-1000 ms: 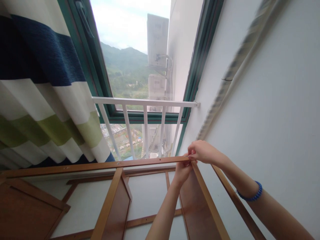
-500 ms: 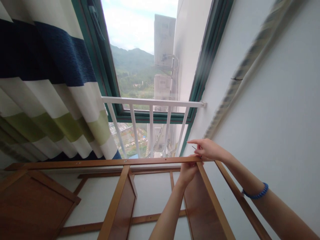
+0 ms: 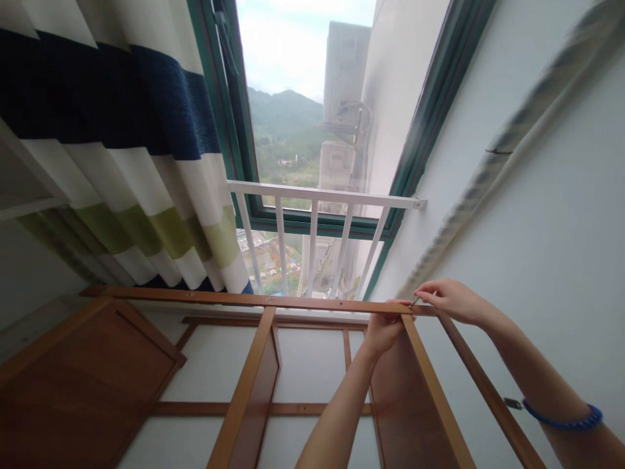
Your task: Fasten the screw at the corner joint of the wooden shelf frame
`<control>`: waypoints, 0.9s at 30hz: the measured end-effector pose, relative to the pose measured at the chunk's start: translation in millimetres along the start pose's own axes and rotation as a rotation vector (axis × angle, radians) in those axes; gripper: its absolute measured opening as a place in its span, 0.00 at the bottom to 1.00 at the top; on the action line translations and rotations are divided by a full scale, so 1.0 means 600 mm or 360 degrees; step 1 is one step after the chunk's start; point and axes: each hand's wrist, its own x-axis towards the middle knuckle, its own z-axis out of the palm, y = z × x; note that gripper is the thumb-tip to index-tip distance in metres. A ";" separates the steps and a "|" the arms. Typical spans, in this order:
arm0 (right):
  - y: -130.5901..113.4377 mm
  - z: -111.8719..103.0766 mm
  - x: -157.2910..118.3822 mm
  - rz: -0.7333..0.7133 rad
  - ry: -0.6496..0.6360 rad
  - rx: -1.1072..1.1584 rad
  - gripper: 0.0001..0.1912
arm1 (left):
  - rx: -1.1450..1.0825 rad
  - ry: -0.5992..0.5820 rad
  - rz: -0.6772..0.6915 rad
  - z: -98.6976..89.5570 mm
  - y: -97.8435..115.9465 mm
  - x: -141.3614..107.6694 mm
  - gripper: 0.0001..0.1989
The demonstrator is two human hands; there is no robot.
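Observation:
My left hand [image 3: 383, 335] is closed around the underside of the long wooden rail [image 3: 303, 303], where an upright wooden panel [image 3: 407, 384] meets it. Part of its fingers is hidden behind the rail. Just above that joint, my right hand [image 3: 454, 301] pinches a thin metal rod [image 3: 415, 301], which looks like a hex key. The rod's lower end is at the top of the rail, near the left fingertips; whether it sits in a hole cannot be made out. A blue coiled band [image 3: 566, 423] with a small dark tag circles my right forearm.
A second divider panel [image 3: 251, 391] and a wooden board [image 3: 97, 371] belong to the frame at the left. Behind it are a white railing [image 3: 319, 194], a green-framed window and a striped curtain [image 3: 161, 111]. A bundled curtain [image 3: 493, 156] hangs along the right wall.
My right hand has lowered and turned, bringing the metal rod from above the rail down to its top. My left hand keeps its hold. The view has shifted left.

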 end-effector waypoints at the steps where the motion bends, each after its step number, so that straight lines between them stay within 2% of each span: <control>1: 0.006 0.003 -0.006 0.0005 0.0012 -0.0016 0.20 | -0.0009 0.0000 -0.0003 0.001 0.001 -0.001 0.19; 8: 0.034 0.027 -0.037 0.0023 0.0137 -0.0044 0.19 | -0.0089 -0.0004 0.0005 0.003 -0.002 -0.006 0.19; 16: -0.002 0.027 -0.064 0.0062 0.0116 -0.0149 0.21 | -0.0094 -0.0029 0.0018 -0.001 -0.009 -0.005 0.21; 23: -0.032 0.030 -0.085 -0.0074 0.0089 -0.0129 0.18 | -0.0070 -0.0025 0.0030 0.001 -0.004 -0.004 0.19; 27: -0.034 0.028 -0.081 -0.0355 -0.0027 -0.0104 0.13 | -0.0051 -0.0030 0.0042 0.001 0.001 -0.005 0.17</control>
